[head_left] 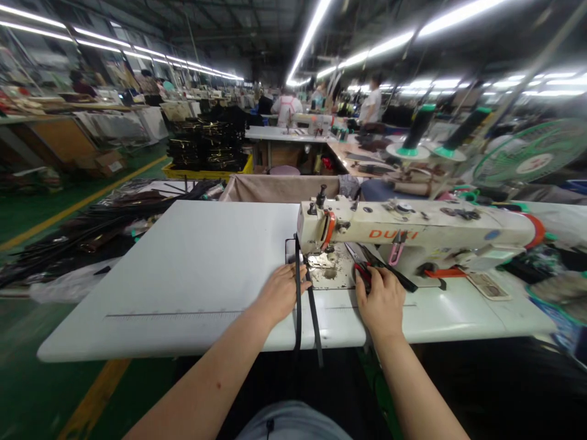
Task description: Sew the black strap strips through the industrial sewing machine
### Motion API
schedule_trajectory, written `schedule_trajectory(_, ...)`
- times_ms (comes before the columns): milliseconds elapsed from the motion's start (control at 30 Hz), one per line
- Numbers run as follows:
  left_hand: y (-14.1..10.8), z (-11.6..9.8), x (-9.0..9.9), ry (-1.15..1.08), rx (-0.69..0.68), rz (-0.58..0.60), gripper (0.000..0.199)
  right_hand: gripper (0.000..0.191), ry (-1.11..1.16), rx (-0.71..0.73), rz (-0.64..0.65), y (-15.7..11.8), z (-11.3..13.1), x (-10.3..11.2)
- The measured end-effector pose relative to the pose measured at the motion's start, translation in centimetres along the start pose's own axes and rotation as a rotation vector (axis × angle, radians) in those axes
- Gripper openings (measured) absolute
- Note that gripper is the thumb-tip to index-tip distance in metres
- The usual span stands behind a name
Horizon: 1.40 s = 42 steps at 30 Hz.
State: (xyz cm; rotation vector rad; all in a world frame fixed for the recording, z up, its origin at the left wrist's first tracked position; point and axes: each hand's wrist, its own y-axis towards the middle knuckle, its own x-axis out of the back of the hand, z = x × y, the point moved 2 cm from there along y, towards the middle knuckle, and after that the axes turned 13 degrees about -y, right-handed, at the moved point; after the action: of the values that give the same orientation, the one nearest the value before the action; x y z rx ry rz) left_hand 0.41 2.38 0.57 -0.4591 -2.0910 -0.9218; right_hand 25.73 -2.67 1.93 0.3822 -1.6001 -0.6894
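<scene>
My left hand (280, 294) rests on the white sewing table just left of the needle area, its fingers closed about a narrow black strap (298, 311). The strap runs under the sewing machine head (316, 229), and another length (315, 324) hangs over the table's front edge. On the right, my right hand (381, 300) lies by the machine bed, thumb and fingers around the red handles of a pair of scissors (361, 270). The blades point toward the needle area. A black tool or strip (398, 276) lies beside the scissors, partly under my fingers.
The white table (206, 256) stretches left, with a ruler line along its front. Thread cones (418, 131) and a green fan (532, 153) stand at the right. Black straps (105, 226) are piled on the left. Behind is a beige cloth bin (270, 186); people work farther back.
</scene>
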Motion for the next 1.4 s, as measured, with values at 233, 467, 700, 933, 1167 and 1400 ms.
schedule_trajectory(233, -0.01, 0.16, -0.16, -0.002, 0.008, -0.021, 0.038, 0.04, -0.006, -0.01, 0.012, -0.1, -0.01, -0.07)
schedule_trajectory(467, -0.07, 0.41, -0.27, 0.017, -0.033, -0.013, 0.031, 0.039, -0.002, -0.013, -0.013, -0.01, 0.07, 0.21)
schedule_trajectory(700, 0.05, 0.11, 0.01, -0.017, 0.002, -0.035, 0.031, 0.04, -0.007, -0.013, -0.012, 0.08, 0.16, 0.27)
schedule_trajectory(933, 0.17, -0.09, 0.31, -0.041, 0.038, -0.032, 0.034, 0.043, -0.004, 0.004, -0.021, 0.21, 0.32, 0.25)
schedule_trajectory(1167, 0.1, 0.17, 0.08, -0.023, 0.045, -0.038, 0.035, 0.046, 0.007, 0.012, -0.036, 0.24, 0.25, 0.11)
schedule_trajectory(1400, 0.18, -0.19, 0.33, -0.041, 0.036, -0.049, 0.032, 0.046, 0.02, 0.014, -0.041, 0.26, 0.25, 0.11)
